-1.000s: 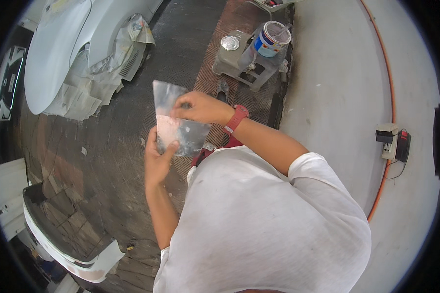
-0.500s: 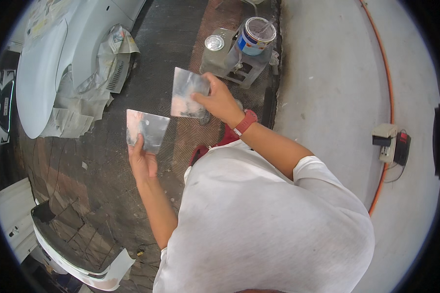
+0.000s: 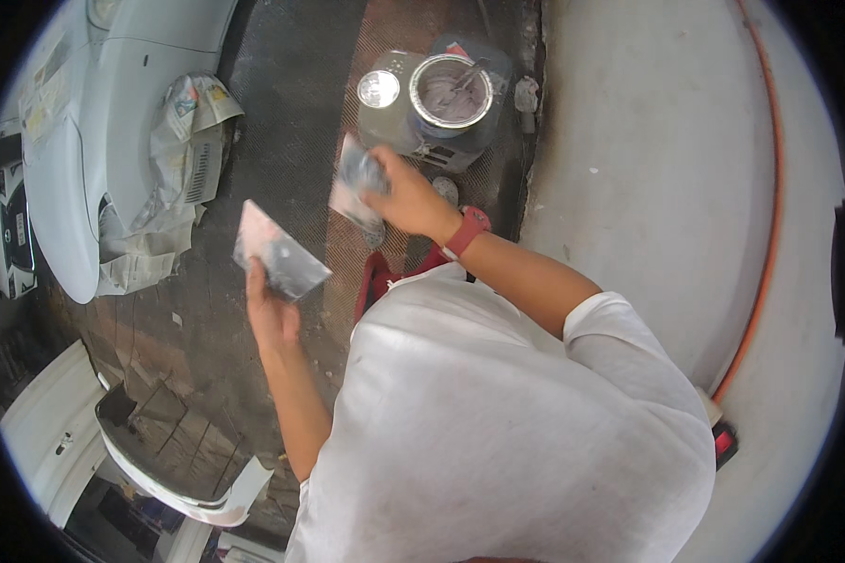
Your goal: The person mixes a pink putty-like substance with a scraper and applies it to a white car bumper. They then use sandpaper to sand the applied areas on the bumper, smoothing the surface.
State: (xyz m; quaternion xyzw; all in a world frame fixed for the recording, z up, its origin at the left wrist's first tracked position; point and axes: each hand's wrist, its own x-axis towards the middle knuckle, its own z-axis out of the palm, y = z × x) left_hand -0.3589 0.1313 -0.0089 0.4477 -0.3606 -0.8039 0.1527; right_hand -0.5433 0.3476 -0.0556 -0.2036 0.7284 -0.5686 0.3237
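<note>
My left hand (image 3: pixel 270 317) grips a thin square metal putty spreader (image 3: pixel 296 267), thumb on its face and fingers beneath; the sheet is tilted, with a pinkish sheen. My right hand (image 3: pixel 411 195) has a red watch at the wrist and pinches a second metal putty spreader (image 3: pixel 347 192), which is smeared by motion. The two sheets are apart. Just beyond my right hand, an opened tin (image 3: pixel 423 119) of greyish-pink paste (image 3: pixel 446 94), with a stirring tool (image 3: pixel 471 73) standing in it, rests on a grey plastic stool (image 3: pixel 385 122). Beside the tin lies a round shiny lid (image 3: pixel 377 89).
At the left stands a pale car body (image 3: pixel 127 103) with masking newspaper (image 3: pixel 188 159) around its lower edge. A loose white bumper (image 3: pixel 174 493) lies lower left. To the right, an orange hose (image 3: pixel 776 188) runs along a pale wall (image 3: pixel 648 188).
Both spreaders have turned in my hands: the left one tilts more, the right one is seen more edge-on. The view has shifted, so the tin's open top shows more fully.
</note>
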